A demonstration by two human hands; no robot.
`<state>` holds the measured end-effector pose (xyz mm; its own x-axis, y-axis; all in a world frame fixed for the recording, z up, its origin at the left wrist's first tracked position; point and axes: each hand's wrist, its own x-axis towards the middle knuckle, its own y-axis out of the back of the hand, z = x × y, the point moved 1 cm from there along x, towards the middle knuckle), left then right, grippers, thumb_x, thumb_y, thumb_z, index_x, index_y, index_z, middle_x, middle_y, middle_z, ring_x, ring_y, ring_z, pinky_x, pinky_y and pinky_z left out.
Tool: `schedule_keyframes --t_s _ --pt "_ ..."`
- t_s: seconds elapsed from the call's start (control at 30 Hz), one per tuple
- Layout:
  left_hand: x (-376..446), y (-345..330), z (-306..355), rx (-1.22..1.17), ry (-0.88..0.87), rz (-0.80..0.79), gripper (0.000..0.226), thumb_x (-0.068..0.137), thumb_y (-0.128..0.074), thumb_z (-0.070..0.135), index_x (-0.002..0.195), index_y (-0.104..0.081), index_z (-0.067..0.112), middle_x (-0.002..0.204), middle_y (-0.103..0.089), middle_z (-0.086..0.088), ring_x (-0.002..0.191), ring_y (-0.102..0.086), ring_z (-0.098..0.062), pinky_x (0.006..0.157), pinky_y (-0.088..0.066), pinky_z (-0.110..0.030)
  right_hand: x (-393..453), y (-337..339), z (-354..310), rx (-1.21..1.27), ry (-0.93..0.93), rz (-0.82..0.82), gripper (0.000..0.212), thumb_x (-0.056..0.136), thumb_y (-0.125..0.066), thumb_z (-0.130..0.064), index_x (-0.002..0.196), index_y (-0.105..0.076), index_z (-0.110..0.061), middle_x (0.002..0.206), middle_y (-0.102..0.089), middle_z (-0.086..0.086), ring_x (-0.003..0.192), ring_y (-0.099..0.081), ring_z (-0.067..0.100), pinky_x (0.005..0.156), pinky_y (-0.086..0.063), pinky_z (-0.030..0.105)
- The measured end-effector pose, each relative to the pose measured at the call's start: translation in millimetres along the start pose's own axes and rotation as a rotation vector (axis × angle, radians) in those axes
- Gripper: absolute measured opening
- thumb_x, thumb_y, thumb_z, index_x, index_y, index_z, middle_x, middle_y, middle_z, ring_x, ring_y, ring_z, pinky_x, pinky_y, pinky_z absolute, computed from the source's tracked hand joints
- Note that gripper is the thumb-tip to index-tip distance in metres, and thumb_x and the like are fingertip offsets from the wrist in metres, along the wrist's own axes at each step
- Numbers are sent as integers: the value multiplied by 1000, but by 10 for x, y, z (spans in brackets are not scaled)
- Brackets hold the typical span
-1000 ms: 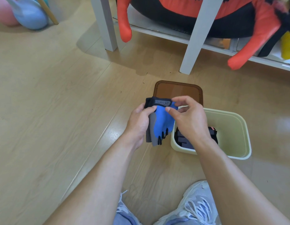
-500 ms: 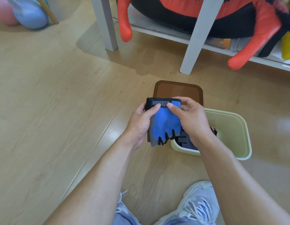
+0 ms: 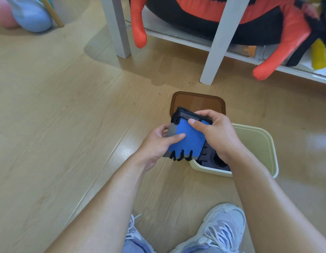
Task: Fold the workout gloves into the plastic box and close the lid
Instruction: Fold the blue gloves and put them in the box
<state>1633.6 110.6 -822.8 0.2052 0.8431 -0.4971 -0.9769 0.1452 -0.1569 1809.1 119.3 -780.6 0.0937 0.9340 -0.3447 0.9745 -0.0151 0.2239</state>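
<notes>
A blue, grey and black fingerless workout glove [image 3: 189, 141] is held flat above the floor, beside the left rim of the box. My left hand [image 3: 159, 143] pinches its left edge, thumb on the blue face. My right hand [image 3: 216, 136] grips its right side near the black wrist strap. A cream plastic box [image 3: 262, 148] stands open on the floor, with a dark glove [image 3: 211, 157] lying in its near-left corner, partly hidden by my right hand. The brown lid [image 3: 198, 102] lies flat on the floor just behind the box.
White furniture legs [image 3: 218, 41] and a low shelf holding a red and black plush toy [image 3: 231, 13] stand behind the lid. A blue and a pink object [image 3: 30, 15] sit at far left. My sneakers [image 3: 218, 230] are at the bottom of the wooden floor.
Both hands have turned the glove flatter and shifted it slightly right toward the box. My left thumb now lies on the blue face, and my right hand has moved over the box's corner.
</notes>
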Motion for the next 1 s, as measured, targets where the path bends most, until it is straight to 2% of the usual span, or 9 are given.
schedule_keyframes --t_s 0.1,0.23,0.3,0.43,0.5,0.57,0.7,0.87,1.0 --pt "-12 20 -29 46 -33 21 29 98 -68 22 127 -65 17 108 -80 -6 98 -78 -21 77 -61 -34 -3 109 -8 -6 -48 -43 18 90 -79 -17 106 -70 -18 101 -78 -1 94 -77 20 84 -63 40" --pt "-57 -55 40 86 -34 -102 24 104 -59 22 125 -69 18 107 -81 -6 99 -78 -20 81 -62 -30 -49 287 -118 -135 -37 -152 33 85 -83 -20 114 -68 -23 100 -80 -5 88 -78 17 80 -62 36" --pt "-69 -136 50 93 -48 -140 22 104 -59 22 122 -71 18 107 -81 -6 99 -78 -20 84 -62 -32 -66 385 -180 -187 -61 -206 28 87 -82 -20 113 -71 -23 98 -81 -3 87 -79 18 78 -62 35" --pt "-44 -322 2 78 -65 -11 27 99 -67 26 124 -67 18 103 -79 -3 88 -76 -13 77 -61 -26 14 738 -112 -166 -122 -3 14 94 -74 -14 106 -71 -21 104 -79 3 91 -76 23 71 -57 34" --pt "-2 -357 -104 176 -13 123 38 95 -72 29 129 -63 17 108 -74 -8 90 -74 -20 83 -62 -34 44 951 11 -80 -217 120 13 95 -71 -10 105 -66 -18 108 -75 8 91 -72 25 69 -57 36" --pt "12 -367 -233 259 51 206 43 89 -78 32 127 -62 18 111 -71 -9 98 -73 -26 94 -59 -45 46 1076 211 -57 -344 118 12 96 -68 -5 103 -64 -14 107 -73 12 91 -71 27 71 -58 41" --pt "-8 -443 -403 299 116 164 44 85 -80 34 123 -62 20 109 -71 -7 99 -73 -25 96 -57 -47 58 1050 601 21 -527 74 18 99 -62 0 116 -66 -1 115 -73 20 103 -71 35 89 -58 50" --pt "37 -488 -433 302 97 159 36 90 -76 17 124 -62 17 105 -74 -16 98 -73 -32 93 -58 -46 156 927 607 213 -518 -20 18 101 -59 -2 117 -67 0 113 -76 19 101 -74 34 77 -60 42" --pt "55 -477 -453 311 86 144 35 92 -73 14 125 -62 16 89 -68 -6 80 -70 -23 93 -58 -46 180 805 727 -99 -508 78 22 97 -68 -9 119 -62 -5 99 -71 10 87 -70 24 66 -58 38"
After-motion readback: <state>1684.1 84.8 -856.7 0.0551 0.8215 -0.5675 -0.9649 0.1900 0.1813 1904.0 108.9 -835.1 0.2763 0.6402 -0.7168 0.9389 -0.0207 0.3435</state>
